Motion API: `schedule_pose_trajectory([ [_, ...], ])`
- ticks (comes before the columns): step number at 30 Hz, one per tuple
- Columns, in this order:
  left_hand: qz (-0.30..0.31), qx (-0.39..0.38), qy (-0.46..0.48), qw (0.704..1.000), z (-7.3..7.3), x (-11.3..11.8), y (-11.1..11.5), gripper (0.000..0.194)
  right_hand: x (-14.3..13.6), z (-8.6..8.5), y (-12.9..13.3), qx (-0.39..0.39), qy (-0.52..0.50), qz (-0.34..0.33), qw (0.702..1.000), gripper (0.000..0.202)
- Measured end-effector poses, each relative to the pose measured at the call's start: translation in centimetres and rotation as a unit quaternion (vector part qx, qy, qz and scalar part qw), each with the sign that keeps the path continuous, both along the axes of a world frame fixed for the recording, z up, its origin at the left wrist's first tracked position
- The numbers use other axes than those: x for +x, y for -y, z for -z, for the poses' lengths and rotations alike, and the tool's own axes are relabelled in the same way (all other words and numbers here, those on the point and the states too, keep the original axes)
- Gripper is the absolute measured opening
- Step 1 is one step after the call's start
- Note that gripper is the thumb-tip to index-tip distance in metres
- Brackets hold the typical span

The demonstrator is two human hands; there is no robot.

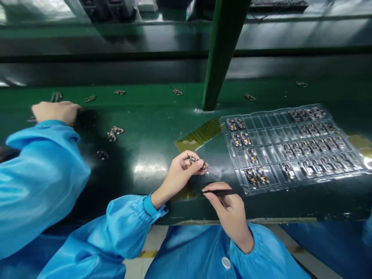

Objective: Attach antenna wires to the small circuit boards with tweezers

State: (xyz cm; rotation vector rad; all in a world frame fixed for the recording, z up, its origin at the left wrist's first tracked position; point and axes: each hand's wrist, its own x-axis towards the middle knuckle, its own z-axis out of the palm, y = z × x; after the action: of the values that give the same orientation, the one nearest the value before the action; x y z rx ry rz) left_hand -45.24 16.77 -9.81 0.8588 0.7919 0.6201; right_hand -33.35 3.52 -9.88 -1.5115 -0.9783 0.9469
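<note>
My left hand (176, 173) is closed round a small circuit board (200, 164), pinched between thumb and fingers above the green bench. Lower and to the right, my right hand (231, 211) grips dark tweezers (222, 192), which lie roughly level and apart from the board. A clear plastic tray (270, 132) rests on the bench to the right of both hands. Small circuit boards (308, 145) sit in many of its compartments, while others hold nothing. Between my left hand and the tray's far left corner lies a sheet of amber tape (200, 135).
A co-worker's hand (56, 111) in a blue sleeve reaches over the bench at left. Loose boards (115, 132) lie nearby, and several more are strung along the far side. A green post (222, 54) rises behind the tray. More amber film (360, 142) lies at far right.
</note>
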Motion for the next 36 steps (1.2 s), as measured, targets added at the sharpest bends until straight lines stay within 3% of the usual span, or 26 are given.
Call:
schedule_pose_trajectory([
  [8, 0.052, -0.017, 0.058, 0.997, 0.77, 0.20, -0.17, 0.024, -0.64, -0.04, -0.83, -0.025, 0.038, -0.019, 0.999, 0.006],
  [16, 0.094, 0.027, 0.026, 0.995, 0.49, 0.37, -0.25, 0.020, -0.43, -0.17, -0.73, -0.015, 0.081, -0.049, 0.995, 0.005],
  [36, 0.086, 0.044, 0.040, 0.995, -0.02, 0.27, -0.58, 0.021, -0.56, 0.05, -1.11, -0.047, 0.030, -0.009, 0.998, 0.008],
])
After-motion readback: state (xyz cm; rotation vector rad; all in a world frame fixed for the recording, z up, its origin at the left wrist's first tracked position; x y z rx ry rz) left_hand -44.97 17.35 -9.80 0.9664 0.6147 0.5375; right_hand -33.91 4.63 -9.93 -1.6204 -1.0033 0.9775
